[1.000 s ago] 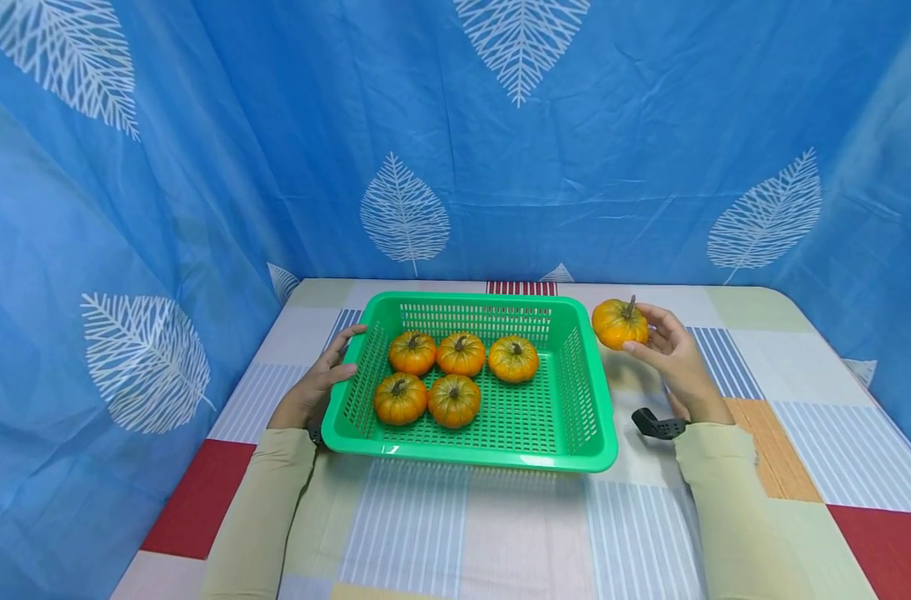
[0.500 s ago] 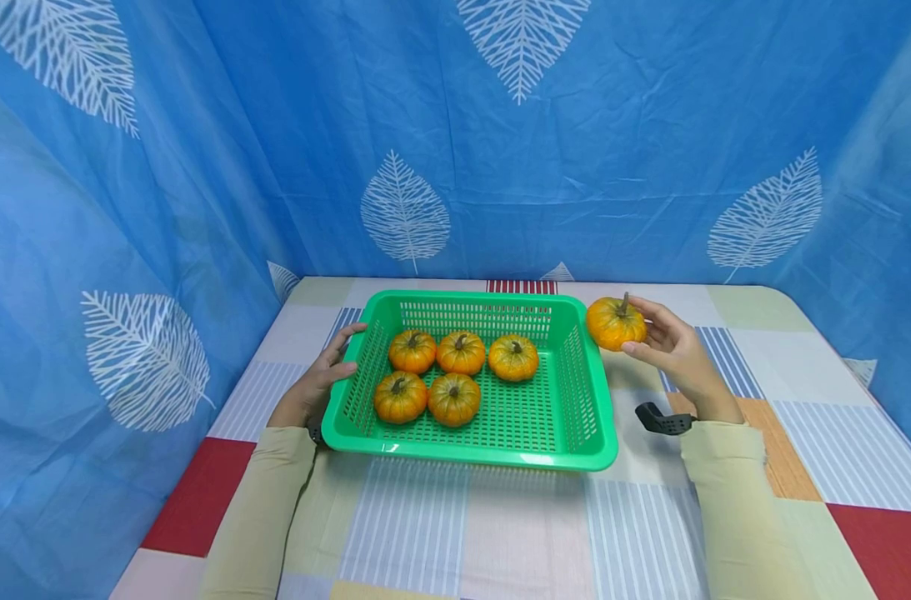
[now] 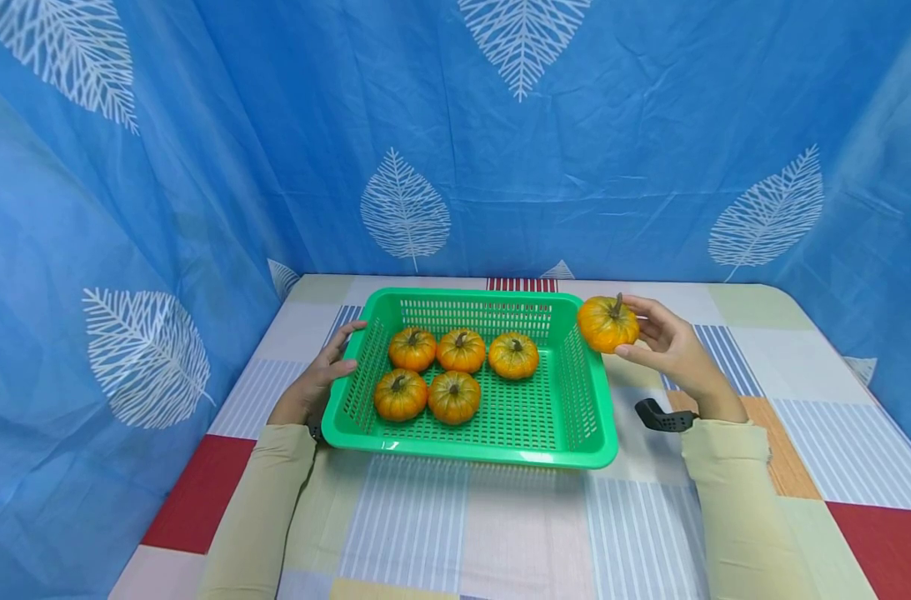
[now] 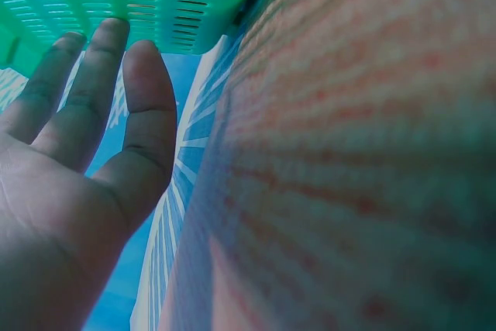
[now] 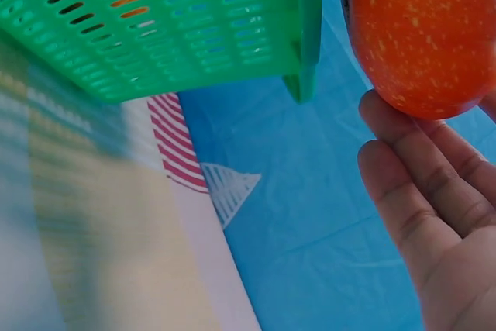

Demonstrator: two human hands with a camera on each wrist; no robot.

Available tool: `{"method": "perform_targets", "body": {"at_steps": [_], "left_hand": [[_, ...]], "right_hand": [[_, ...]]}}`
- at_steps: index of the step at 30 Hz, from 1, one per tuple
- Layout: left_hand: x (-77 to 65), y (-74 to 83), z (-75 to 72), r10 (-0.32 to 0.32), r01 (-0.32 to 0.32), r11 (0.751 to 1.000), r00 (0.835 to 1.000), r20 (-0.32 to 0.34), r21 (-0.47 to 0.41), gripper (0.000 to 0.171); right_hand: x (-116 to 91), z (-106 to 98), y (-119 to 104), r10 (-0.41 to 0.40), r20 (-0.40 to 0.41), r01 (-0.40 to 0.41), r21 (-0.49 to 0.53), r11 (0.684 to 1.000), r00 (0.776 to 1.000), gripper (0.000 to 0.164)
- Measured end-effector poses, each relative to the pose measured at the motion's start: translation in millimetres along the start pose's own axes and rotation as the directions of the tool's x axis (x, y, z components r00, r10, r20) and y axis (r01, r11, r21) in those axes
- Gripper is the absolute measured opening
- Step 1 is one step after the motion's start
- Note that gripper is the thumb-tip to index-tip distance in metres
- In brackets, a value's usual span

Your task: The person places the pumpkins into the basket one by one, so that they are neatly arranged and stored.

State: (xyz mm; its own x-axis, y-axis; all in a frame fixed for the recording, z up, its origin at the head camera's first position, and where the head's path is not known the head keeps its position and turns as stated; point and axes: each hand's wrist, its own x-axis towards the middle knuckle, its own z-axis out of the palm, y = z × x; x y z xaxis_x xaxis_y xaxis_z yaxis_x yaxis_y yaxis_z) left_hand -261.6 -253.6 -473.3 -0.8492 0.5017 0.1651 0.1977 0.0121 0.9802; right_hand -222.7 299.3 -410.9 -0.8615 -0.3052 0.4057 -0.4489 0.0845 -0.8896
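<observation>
A green slotted plastic basket (image 3: 470,457) lies in the middle of the table, with several small orange pumpkins (image 3: 454,397) in its left and middle part. At its left side is my left hand (image 3: 316,383); the fingertips and thumb touch the rim and wall with the fingers nearly straight. In the left wrist view the fingers (image 4: 147,106) reach up to the slotted wall. My right hand (image 3: 668,346) holds another small pumpkin (image 3: 607,325) by its side, stem up, between thumb and fingers. That pumpkin overlaps the basket's right rim near the back corner.
A patchwork-pattern cloth (image 3: 530,533) covers the table. Blue curtains (image 3: 613,167) with white leaf prints hang behind and at both sides. A black wrist device (image 3: 663,416) sits at the right cuff.
My right hand has brought its pumpkin leftward, from beside the basket to over its right rim. The left hand and the basket have stayed in place.
</observation>
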Motion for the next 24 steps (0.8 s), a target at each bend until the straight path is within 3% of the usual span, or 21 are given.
{"method": "perform_targets", "body": {"at_steps": [9, 14, 24], "left_hand": [[-0.5, -3.3, -1.5, 0.019, -0.016, 0.997, 0.999, 0.042, -0.076, 0.052], [-0.4, -4.2, -1.3, 0.035, -0.026, 0.992, 0.997, 0.068, -0.125, 0.049], [0.3, -1.8, -0.8, 0.024, -0.019, 0.993, 0.999, 0.047, -0.113, 0.051]], "right_hand": [[-0.3, 8.5, -8.5, -0.046, 0.058, 0.049, -0.05, 0.998, 0.997, 0.069], [0.7, 12.8, -12.8, -0.058, 0.089, 0.069, -0.128, 0.989, 0.994, 0.066], [7.1, 26.8, -23.2, -0.064, 0.187, 0.11, -0.245, 0.963, 0.98, 0.065]]}}
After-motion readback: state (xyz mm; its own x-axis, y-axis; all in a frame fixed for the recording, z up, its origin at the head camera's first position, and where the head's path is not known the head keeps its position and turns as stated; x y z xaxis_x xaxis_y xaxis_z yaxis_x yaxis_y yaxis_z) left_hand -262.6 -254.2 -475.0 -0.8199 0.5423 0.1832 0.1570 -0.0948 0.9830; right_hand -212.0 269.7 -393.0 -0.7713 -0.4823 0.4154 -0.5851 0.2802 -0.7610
